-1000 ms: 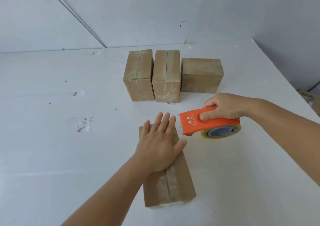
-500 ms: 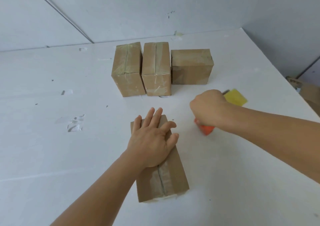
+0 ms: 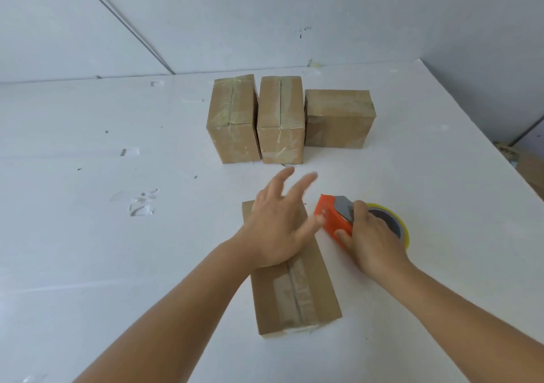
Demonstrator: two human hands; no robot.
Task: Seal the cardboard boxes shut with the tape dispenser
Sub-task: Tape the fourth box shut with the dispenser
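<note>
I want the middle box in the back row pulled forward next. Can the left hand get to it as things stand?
Probably yes. The left hand is open and empty above the near box, and only bare table lies between it and the middle box.

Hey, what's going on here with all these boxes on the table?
A person is taping cardboard boxes shut. The right hand has its grip on an orange tape dispenser sitting on the white table, right beside the near box. The left hand is open over that box's far end, fingers spread. Tape already runs along its top seam. Three more taped boxes stand in a row further back.
</note>
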